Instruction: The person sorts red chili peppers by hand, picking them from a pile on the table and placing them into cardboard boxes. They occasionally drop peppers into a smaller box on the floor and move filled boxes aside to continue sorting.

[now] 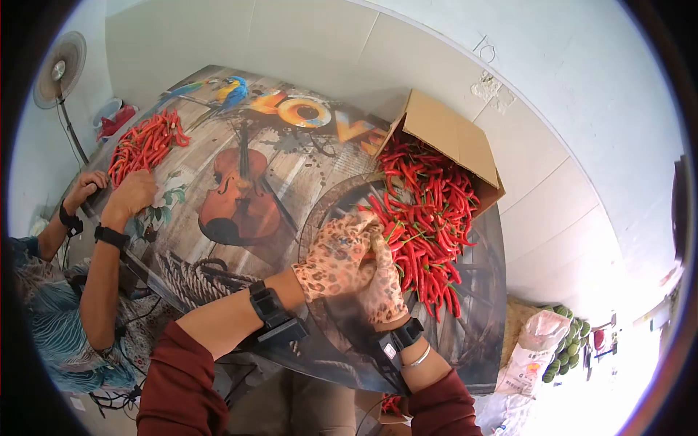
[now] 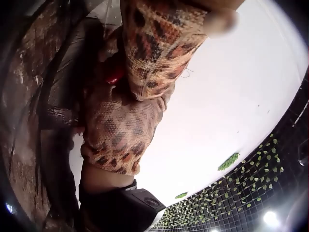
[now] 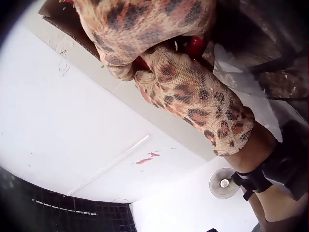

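Both hands wear leopard-print gloves and meet at the near edge of a heap of red chili peppers (image 1: 429, 225). My left hand (image 1: 334, 254) has its fingers curled, with a red chili pepper (image 3: 195, 47) showing out of its grip in the right wrist view. Pressed close against it, my right hand (image 1: 384, 287) pinches at the same place, and red shows between the two gloves. A bit of red chili pepper (image 2: 115, 75) also appears there in the left wrist view. The gloves hide most of what they hold. Green stems lie beside the fingertips.
A tipped cardboard box (image 1: 454, 142) spills the heap onto the printed table (image 1: 291, 156). At left, another person's hands (image 1: 134, 195) rest by a second chili pile (image 1: 149, 145). A standing fan (image 1: 62, 69) is behind. A white sack (image 1: 534, 352) stands right of the table.
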A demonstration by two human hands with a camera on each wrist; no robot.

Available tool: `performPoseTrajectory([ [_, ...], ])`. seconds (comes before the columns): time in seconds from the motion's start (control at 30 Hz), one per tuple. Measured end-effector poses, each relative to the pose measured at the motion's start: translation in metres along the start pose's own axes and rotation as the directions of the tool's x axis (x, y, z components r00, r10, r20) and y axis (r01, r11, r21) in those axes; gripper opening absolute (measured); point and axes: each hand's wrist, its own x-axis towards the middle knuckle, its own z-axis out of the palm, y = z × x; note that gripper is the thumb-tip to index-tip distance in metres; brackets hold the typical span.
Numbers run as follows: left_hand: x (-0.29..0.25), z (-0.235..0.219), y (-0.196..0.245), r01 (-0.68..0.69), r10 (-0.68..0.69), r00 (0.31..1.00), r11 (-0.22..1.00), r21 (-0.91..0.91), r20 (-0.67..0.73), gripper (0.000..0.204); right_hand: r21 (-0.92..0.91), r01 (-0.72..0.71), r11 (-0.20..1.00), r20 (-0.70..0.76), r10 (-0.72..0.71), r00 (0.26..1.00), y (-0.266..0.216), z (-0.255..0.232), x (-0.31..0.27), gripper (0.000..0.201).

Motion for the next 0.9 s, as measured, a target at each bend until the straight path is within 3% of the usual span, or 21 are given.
performPoseTrajectory([
  [0.03,0.000,-0.003,0.003,-0.020,0.023,0.996,0.999,0.031,-0.092,0.047,-0.004,-0.001,1.000,0.000,0.001,1.000,-0.001,0.004,-0.001,0.050],
  [0.13,0.000,-0.008,0.002,-0.006,0.005,1.000,0.999,-0.033,-0.022,0.053,-0.152,0.021,0.988,-0.103,-0.037,0.994,-0.005,0.014,-0.008,0.050],
  [0.2,-0.002,-0.009,0.000,-0.038,0.037,0.999,0.999,-0.024,-0.033,0.057,0.021,0.011,1.000,0.045,-0.012,0.999,-0.006,0.008,-0.005,0.047],
  [0.27,0.000,-0.009,-0.001,-0.072,0.071,0.997,0.997,-0.013,-0.042,0.060,0.070,-0.031,0.997,0.050,0.028,0.998,-0.007,0.005,-0.001,0.046],
  [0.37,0.003,-0.007,-0.005,-0.042,0.045,0.999,0.993,-0.109,0.023,0.061,0.120,-0.082,0.989,0.075,0.073,0.995,-0.010,0.006,-0.005,0.043],
  [0.43,0.006,-0.006,-0.007,0.079,-0.057,0.995,0.953,-0.293,0.086,0.060,0.116,-0.079,0.990,0.097,0.068,0.993,-0.011,0.006,-0.006,0.042],
  [0.5,0.004,0.008,-0.017,0.089,-0.090,0.996,0.953,-0.290,0.008,0.053,0.021,0.046,0.999,0.029,-0.047,0.998,-0.007,0.000,-0.003,0.028],
  [0.57,0.000,0.012,-0.036,-0.137,0.132,0.991,0.959,-0.248,-0.037,0.043,-0.027,0.105,0.994,-0.002,-0.105,0.994,-0.007,-0.003,-0.004,0.023],
  [0.6,0.005,0.006,-0.028,0.122,-0.126,0.992,0.837,-0.533,0.029,0.037,-0.030,0.037,0.999,0.035,-0.036,0.999,-0.011,-0.006,-0.005,0.024],
  [0.63,0.002,0.011,-0.034,0.123,-0.126,0.992,0.838,-0.532,0.030,0.037,-0.035,-0.029,0.999,0.073,0.032,0.997,-0.013,-0.007,-0.006,0.024],
  [0.7,0.001,0.012,-0.037,0.011,-0.060,0.993,0.897,-0.441,-0.097,0.033,-0.032,-0.028,0.999,0.097,0.031,0.995,-0.014,-0.007,-0.006,0.026],
  [0.73,0.003,0.006,-0.038,0.123,-0.156,0.987,0.852,-0.509,-0.023,0.032,-0.053,-0.036,0.998,0.120,0.042,0.992,-0.014,-0.010,-0.005,0.028],
  [0.77,0.003,0.009,-0.040,0.120,-0.154,0.988,0.852,-0.510,-0.023,0.032,-0.074,-0.044,0.996,0.141,0.054,0.988,-0.015,-0.012,-0.005,0.032],
  [0.83,0.003,0.014,-0.044,0.010,-0.101,0.979,0.892,-0.451,-0.177,0.031,-0.098,-0.027,0.995,0.107,0.037,0.994,-0.019,-0.004,-0.012,0.033],
  [0.9,0.001,0.016,-0.047,0.015,-0.117,0.974,0.887,-0.462,-0.193,0.032,-0.118,-0.008,0.993,0.069,0.016,0.997,-0.025,0.002,-0.018,0.034],
])
